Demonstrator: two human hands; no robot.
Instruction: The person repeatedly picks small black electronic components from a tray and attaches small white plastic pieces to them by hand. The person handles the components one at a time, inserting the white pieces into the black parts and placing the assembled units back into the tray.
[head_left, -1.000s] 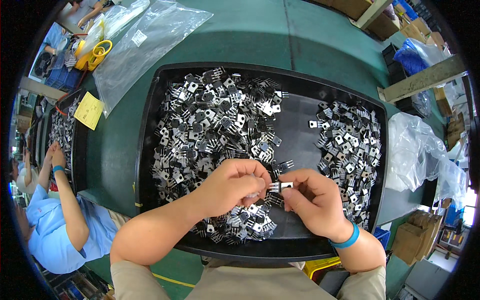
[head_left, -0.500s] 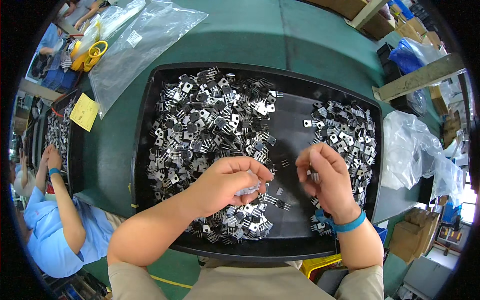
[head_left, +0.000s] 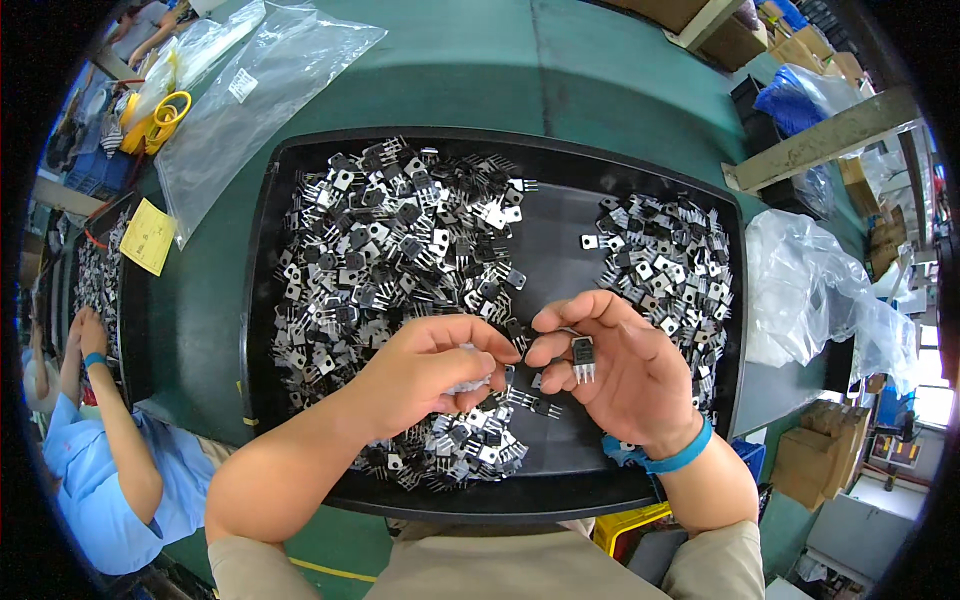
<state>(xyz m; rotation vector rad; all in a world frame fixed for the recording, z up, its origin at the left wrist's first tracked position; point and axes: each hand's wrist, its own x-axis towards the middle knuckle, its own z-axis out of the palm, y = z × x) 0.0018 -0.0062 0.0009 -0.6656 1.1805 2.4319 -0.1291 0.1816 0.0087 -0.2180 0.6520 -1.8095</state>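
Observation:
A wide black tray [head_left: 560, 220] lies before me with many three-legged transistors. The larger heap [head_left: 390, 240] fills its left part and a smaller heap [head_left: 670, 260] its right. My left hand [head_left: 425, 370] is curled around a bunch of small pale-grey pieces [head_left: 468, 372], its thumb and forefinger close together over the left heap. Palm turned up, my right hand [head_left: 640, 375] holds one black transistor [head_left: 583, 352] on its bent fingers, legs pointing toward me. Its fingertips are near the left ones. A few loose transistors [head_left: 535, 403] lie between the heaps.
Clear plastic bags [head_left: 250, 110] and a yellow paper slip [head_left: 147, 236] lie on the green table beyond the tray's left side. Another bag [head_left: 800, 290] sits at right, near a metal post [head_left: 820, 140]. A co-worker in blue [head_left: 130, 470] handles parts at far left.
My right hand has moved left from the right heap toward my left hand and turned its palm up, now showing a transistor. My left hand keeps its curl around the grey pieces.

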